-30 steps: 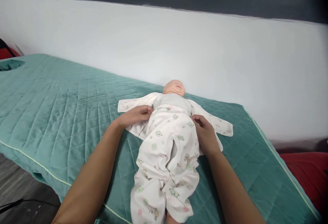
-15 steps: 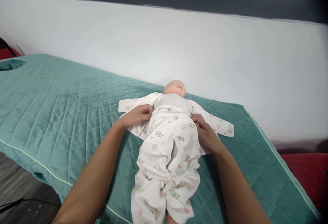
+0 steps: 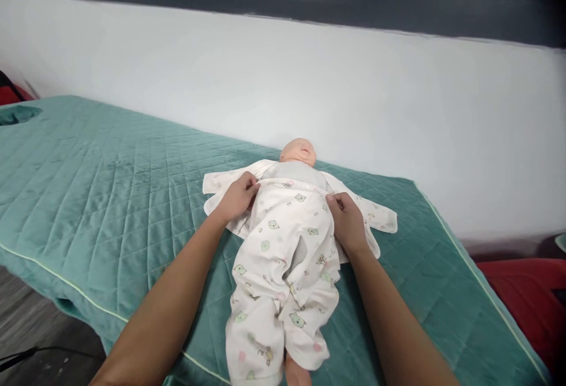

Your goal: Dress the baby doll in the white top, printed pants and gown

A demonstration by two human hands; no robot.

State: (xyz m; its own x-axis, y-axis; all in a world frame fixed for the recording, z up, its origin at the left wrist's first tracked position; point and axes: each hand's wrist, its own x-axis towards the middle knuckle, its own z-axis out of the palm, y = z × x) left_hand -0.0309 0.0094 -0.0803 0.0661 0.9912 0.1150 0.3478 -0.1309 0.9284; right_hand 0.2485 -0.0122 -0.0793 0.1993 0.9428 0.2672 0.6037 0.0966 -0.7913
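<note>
A baby doll (image 3: pixel 299 151) lies on its back, head toward the wall. White baby pants (image 3: pixel 287 227) printed with small green animals cover its legs and belly, with one foot (image 3: pixel 297 372) showing at a cuff. An open white jacket (image 3: pixel 375 212) is spread beneath it, both sleeves out to the sides; its torso is grey (image 3: pixel 295 171). My left hand (image 3: pixel 241 194) pinches the pants' waistband on the left side. On the right side, my right hand (image 3: pixel 345 215) grips the same waistband between thumb and fingers.
Under the doll is a green quilted cover (image 3: pixel 132 197) with a hole at its far left end. A white wall (image 3: pixel 309 79) stands along the back edge. Something red (image 3: pixel 522 297) sits beyond the right edge, and a black cable (image 3: pixel 35 350) lies on the floor.
Both hands have shifted slightly up toward the doll's chest. The right hand has turned so its fingers now pinch the waistband in front. One foot shows more below the cuff.
</note>
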